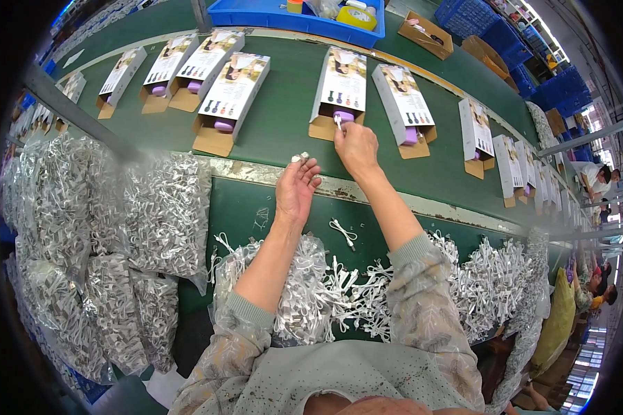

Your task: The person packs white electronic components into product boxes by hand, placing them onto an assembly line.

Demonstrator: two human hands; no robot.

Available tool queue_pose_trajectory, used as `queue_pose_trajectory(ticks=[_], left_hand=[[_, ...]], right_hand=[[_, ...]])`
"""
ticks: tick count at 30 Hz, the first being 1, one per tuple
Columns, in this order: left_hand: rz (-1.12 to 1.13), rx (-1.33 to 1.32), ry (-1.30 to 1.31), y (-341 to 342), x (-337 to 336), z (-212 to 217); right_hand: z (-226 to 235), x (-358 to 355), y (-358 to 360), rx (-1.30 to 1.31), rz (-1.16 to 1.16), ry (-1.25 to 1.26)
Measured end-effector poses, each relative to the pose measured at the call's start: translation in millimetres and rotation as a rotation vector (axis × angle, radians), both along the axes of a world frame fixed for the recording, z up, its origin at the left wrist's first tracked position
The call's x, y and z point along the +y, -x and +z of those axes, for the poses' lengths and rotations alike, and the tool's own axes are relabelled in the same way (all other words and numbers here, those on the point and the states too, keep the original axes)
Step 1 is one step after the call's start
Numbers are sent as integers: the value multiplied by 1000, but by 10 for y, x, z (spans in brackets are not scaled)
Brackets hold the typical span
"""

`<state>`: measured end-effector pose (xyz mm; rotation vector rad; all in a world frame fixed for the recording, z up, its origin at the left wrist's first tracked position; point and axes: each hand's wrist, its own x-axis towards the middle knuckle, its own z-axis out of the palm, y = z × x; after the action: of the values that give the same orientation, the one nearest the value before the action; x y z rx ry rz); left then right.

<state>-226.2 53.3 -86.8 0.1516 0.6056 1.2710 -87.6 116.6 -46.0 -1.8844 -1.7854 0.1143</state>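
Note:
My right hand pinches a short white charging cable at the open end of a printed carton. A purple item shows inside that opening, right by my fingertips. Lower and to the left, my left hand is turned partly palm up with its fingers curled. Small white cable ends stick out at its fingertips; the rest of what it holds is hidden. One loose white cable lies on the green table below my hands.
Similar open cartons stand in a row along the green belt. Clear bags of white cables are stacked at left. Piles of loose cables lie before me. A blue tray sits beyond the belt, with people far right.

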Motion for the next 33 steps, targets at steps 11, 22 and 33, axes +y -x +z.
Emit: queue_pose_trajectory(ticks=[11,22,33], left_hand=[[40,-18,-18,157,84,-26],[510,308,32,407,199,126],[600,354,52,524,269,85]], right_hand=[[253,-699,-109,1,254,276],[313,-1268,205,657,136,688],[24,-73,973,105,84,-55]])
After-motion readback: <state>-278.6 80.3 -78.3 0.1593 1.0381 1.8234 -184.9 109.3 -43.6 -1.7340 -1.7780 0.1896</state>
